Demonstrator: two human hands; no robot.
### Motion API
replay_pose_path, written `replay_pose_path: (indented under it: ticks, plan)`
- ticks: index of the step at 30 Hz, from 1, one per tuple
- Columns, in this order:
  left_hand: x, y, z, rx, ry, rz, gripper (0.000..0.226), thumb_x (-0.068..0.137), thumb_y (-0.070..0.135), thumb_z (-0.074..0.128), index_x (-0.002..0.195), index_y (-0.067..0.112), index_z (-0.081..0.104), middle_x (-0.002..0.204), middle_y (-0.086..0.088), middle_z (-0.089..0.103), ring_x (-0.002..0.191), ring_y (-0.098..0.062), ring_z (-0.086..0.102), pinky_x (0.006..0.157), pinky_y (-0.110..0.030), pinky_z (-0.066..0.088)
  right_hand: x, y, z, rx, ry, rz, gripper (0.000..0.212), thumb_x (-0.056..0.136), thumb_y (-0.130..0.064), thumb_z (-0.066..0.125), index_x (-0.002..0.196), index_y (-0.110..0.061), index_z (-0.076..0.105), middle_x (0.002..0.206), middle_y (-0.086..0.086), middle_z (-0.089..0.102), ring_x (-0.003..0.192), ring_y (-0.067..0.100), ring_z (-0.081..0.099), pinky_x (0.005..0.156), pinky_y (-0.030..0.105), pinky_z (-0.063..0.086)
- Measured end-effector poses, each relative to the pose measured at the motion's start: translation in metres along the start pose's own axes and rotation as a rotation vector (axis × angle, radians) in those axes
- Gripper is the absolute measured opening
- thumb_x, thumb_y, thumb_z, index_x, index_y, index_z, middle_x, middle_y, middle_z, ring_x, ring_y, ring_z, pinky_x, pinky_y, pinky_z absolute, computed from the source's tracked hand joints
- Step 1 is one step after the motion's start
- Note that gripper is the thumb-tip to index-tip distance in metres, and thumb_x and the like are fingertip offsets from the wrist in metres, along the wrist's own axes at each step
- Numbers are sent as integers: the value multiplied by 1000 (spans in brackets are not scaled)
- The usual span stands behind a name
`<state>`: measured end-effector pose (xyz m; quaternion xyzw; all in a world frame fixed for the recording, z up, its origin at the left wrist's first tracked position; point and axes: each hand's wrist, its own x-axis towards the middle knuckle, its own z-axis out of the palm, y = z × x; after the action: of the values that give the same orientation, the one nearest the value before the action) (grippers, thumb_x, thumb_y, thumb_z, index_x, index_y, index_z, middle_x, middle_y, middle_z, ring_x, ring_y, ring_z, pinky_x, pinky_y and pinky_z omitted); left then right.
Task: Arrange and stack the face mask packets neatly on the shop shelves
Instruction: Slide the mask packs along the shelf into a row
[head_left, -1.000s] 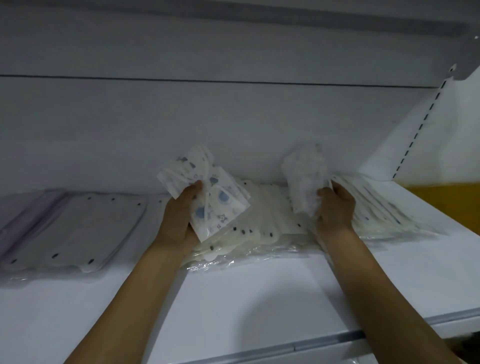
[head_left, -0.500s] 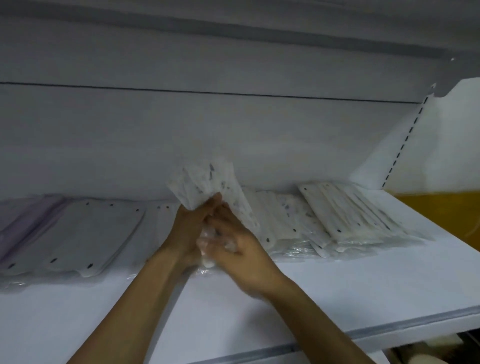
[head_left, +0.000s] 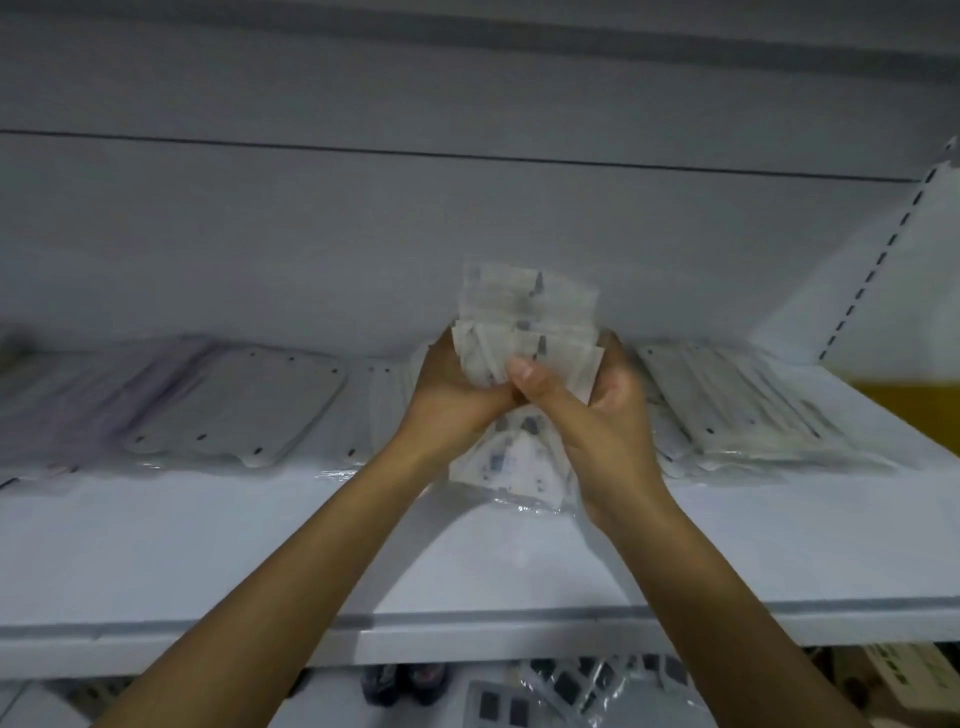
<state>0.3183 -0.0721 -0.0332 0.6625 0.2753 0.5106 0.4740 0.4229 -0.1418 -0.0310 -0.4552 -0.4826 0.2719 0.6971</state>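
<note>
- Here, left hand (head_left: 451, 400) grips the bundle of mask packets (head_left: 527, 332) from its left side.
- Bundle upright, above the shelf (head_left: 260, 545), long edges crosswise.
- Right hand (head_left: 592, 415) clamps its right side, thumb in front; both equally near.
- Right stack (head_left: 748, 410) lies beside.

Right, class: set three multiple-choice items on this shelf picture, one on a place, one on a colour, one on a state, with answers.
1. Where does the lilac packet stack lie?
A far left of the shelf
B far right
C on the floor

2. What colour is the shelf?
A white
B red
C black

3. What are the hands doing?
A hanging empty
B both gripping one bundle
C pressing the wall

Answers:
1 A: the lilac packet stack lies left on the shelf.
2 A: its board is white.
3 B: left hand and right hand clasp the bundle of mask packets.
</note>
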Motion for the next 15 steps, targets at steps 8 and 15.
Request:
replay_pose_path:
  ticks: [8, 15]
  plan:
    - [-51, -18, -55, 142, -74, -120, 36, 74, 8, 80, 101, 27, 67, 94, 13, 74, 92, -7, 70, 74, -20, 54, -17, 34, 31, 67, -201, 345, 34, 80, -15, 76, 112, -18, 65, 103, 4, 74, 93, 19, 71, 81, 38, 59]
    - [-71, 2, -83, -45, 167, -129, 29, 83, 4, 72, 103, 24, 66, 97, 9, 75, 94, -14, 70, 72, -20, 55, -27, 26, 54, 54, -230, 282, 40, 72, -35, 81, 107, -19, 67, 101, 2, 74, 96, 21, 70, 87, 42, 54]
